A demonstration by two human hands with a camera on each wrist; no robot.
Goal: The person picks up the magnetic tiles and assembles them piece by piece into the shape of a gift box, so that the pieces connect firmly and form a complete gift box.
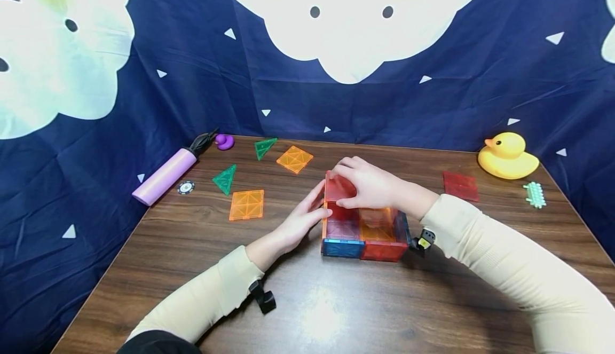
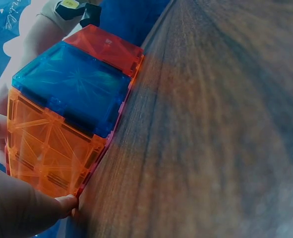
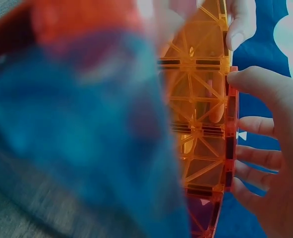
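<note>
So, nearest us, on the wooden table [image 1: 355,316], sat the box of coloured tiles [image 1: 384,251], the left hand [image 1: 295,225] bracing its orange side with fairly straight fingers. Just beyond, the right hand [image 1: 370,186] pinched an upright red tile [image 1: 334,191]! Light, stiff, slick plastic, presumably; edges looked the safest hold, seams likely to part. Farther back lay an orange diamond [image 1: 294,159].

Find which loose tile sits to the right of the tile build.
The red square near the yellow duck. The other loose tiles, two orange squares and two green triangles, lie left of the build.
</note>
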